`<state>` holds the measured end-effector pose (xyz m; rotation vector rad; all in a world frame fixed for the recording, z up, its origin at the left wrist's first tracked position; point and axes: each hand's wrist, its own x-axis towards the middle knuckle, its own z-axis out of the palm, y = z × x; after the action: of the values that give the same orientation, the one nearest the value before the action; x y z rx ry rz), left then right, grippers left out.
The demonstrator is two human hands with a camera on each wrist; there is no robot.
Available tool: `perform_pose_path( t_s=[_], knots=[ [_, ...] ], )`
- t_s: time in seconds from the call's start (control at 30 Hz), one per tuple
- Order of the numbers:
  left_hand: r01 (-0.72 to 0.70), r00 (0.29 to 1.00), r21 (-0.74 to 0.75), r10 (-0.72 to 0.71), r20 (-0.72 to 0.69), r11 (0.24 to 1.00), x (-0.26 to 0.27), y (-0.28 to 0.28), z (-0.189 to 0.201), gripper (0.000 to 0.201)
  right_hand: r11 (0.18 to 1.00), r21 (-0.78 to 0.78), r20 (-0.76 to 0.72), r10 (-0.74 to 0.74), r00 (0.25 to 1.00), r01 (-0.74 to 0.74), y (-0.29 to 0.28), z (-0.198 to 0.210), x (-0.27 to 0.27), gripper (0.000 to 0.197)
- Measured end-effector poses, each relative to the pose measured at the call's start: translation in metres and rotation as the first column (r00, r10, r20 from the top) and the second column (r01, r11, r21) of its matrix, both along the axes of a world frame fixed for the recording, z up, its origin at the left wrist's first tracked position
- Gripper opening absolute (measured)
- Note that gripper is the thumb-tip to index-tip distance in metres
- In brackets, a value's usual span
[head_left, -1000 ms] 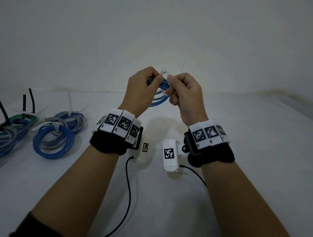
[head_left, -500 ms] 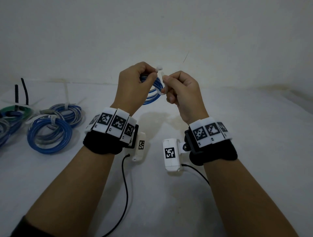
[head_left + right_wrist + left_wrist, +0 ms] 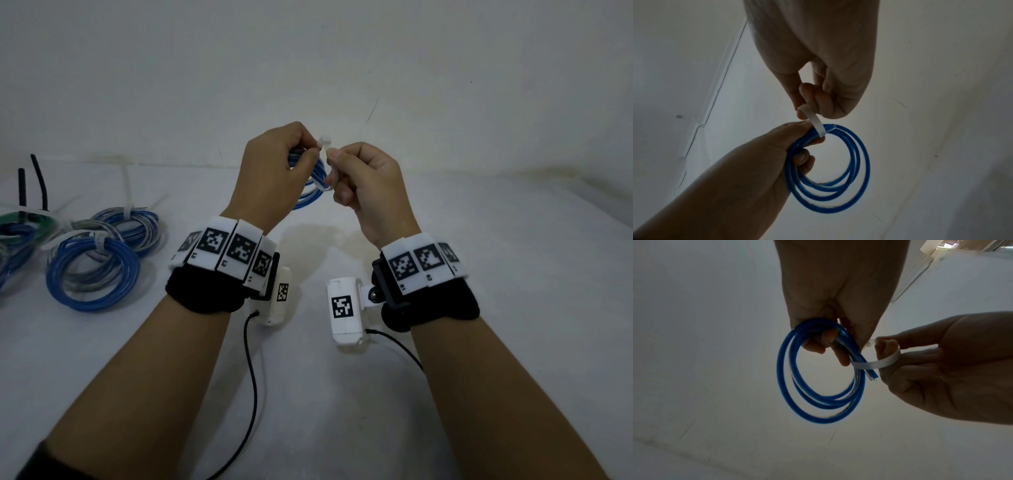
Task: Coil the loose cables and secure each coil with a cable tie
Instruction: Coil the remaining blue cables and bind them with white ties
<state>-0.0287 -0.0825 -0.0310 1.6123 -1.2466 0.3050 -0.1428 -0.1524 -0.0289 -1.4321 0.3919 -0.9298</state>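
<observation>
My left hand point(image 3: 274, 164) is raised above the white table and grips a small coil of blue cable point(image 3: 313, 181) at its top. The coil point(image 3: 818, 386) hangs as several loops below the fingers point(image 3: 824, 340). A white cable tie point(image 3: 875, 360) is looped loosely round the bundle. My right hand point(image 3: 363, 174) pinches the tie point(image 3: 816, 121) between thumb and forefinger, just right of the coil point(image 3: 834, 178). The tie's head point(image 3: 324, 141) sticks up between the two hands.
Tied coils lie on the table at the left: a blue one point(image 3: 92, 274), a blue and grey one point(image 3: 133, 229) behind it, and green and blue ones point(image 3: 17, 233) at the frame edge with black tie tails point(image 3: 41, 181). A white wall point(image 3: 308, 68) stands behind.
Both hands have stayed together at the coil, shifting slightly in the view. The right hand keeps its pinch on the tie; the loop still sits loose around the bundle.
</observation>
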Motion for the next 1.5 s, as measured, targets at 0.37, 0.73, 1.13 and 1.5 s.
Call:
perform_pose_path(
  t_s=[0.37, 0.73, 1.13, 1.5],
  knots=[
    [0.052, 0.999, -0.084, -0.052, 0.004, 0.995, -0.003, 0.001, -0.001, 0.009, 0.998, 0.051, 0.030, 0.033, 0.999, -0.034, -0.001, 0.000, 0.000, 0.019],
    [-0.009, 0.986, -0.045, 0.016, 0.166, 0.999, 0.002, 0.003, -0.001, 0.010, 0.993, 0.111, 0.025, 0.041, 0.999, -0.044, -0.002, -0.001, 0.002, 0.018],
    [-0.045, 0.998, -0.089, 0.042, -0.040, 0.995, -0.005, -0.004, -0.004, 0.012, 0.993, 0.119, 0.053, 0.015, 0.998, -0.021, -0.008, 0.009, -0.006, 0.013],
    [-0.030, 0.999, -0.093, 0.031, 0.009, 0.995, -0.009, -0.003, -0.003, 0.012, 0.993, 0.113, 0.025, 0.025, 0.999, -0.028, -0.004, 0.008, -0.005, 0.011]
  ],
)
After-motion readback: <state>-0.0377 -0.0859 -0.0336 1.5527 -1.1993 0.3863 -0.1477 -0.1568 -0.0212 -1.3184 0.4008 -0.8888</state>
